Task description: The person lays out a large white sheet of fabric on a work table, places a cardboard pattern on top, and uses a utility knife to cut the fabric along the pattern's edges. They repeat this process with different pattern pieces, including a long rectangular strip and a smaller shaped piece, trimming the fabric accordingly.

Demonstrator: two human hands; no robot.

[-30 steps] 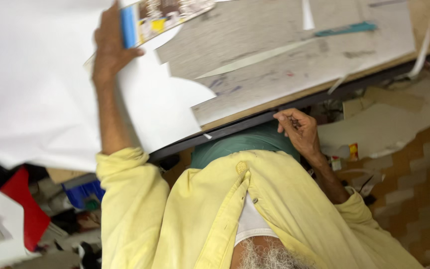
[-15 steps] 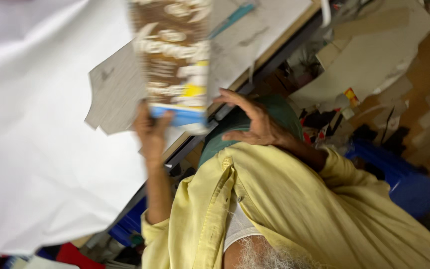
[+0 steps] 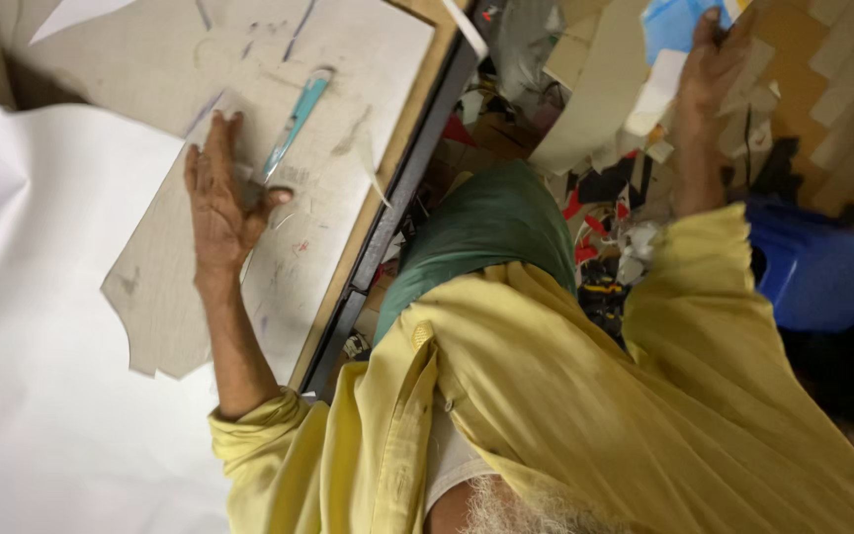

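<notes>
In the head view, the person looks down at their own body, in a loose yellow shirt (image 3: 585, 415) and green cloth (image 3: 491, 232) over the lap.

The left hand (image 3: 217, 193) lies flat on a grey-brown card sheet (image 3: 289, 227) on the table (image 3: 387, 188). Its fingers are spread a little and point to the far side, and the thumb sticks out to the right. The hand presses down, likely to keep the sheet from sliding. Just past the thumb lies a thin teal knife (image 3: 294, 124). It slants up to the far right. The thumb is very near its lower end, maybe touching it, but the hand does not grip it. The card has pen lines and a cut, jagged edge on its near left side.

Under the card, on the left, lies a big white paper (image 3: 42, 346). It is plain, with nothing printed that can be seen.

The right hand (image 3: 709, 59) is stretched out far to the right, off the table. It holds a flat blue and white pack (image 3: 679, 25) at the top edge of the view. The fingers curl around its side, pinching it. Only part of the pack shows, so its full shape is hard to tell.

Below that hand is a heap of card scraps (image 3: 610, 129) in cream, red and black. They look like cut-off bits dropped on the floor. A blue tub (image 3: 817, 267) stands near the right arm.
</notes>
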